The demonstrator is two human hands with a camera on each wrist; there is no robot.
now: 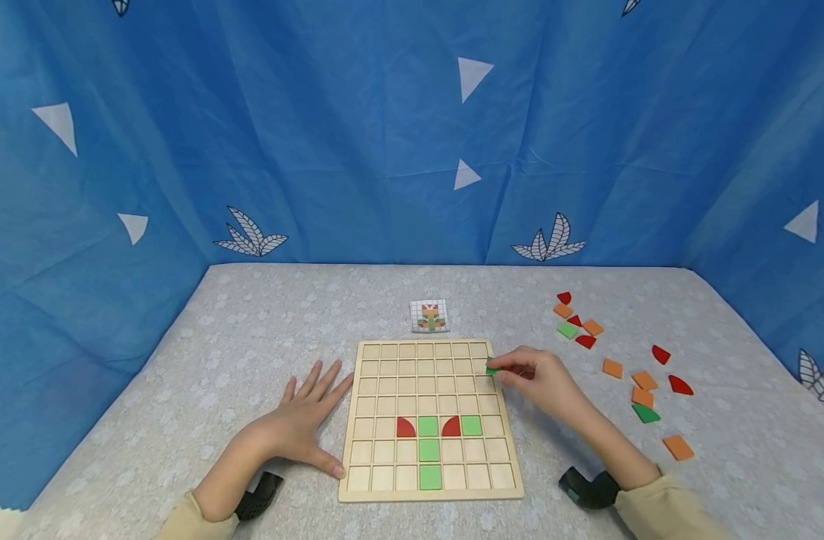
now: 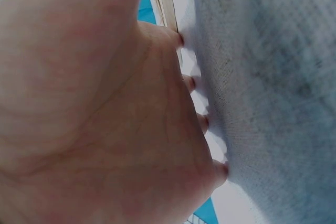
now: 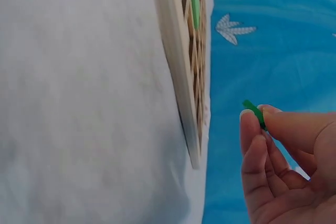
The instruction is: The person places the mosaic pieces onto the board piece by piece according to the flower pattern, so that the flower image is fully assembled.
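My right hand pinches a small green piece between thumb and fingertips, over the upper right edge of a wooden grid board. Fingers of the hand hide part of the piece's shape. On the left, my left hand lies with spread fingers on the cloth, its thumb at the board's lower left edge. Several light green squares fill cells in the board's lower half, one column of them near the middle. Red quarter-circle pieces sit on either side of that column's top square.
Behind the board lies a small pattern card. Loose orange squares, red pieces, a light green square and a dark green piece are scattered on the patterned cloth at the right. A blue curtain hangs behind.
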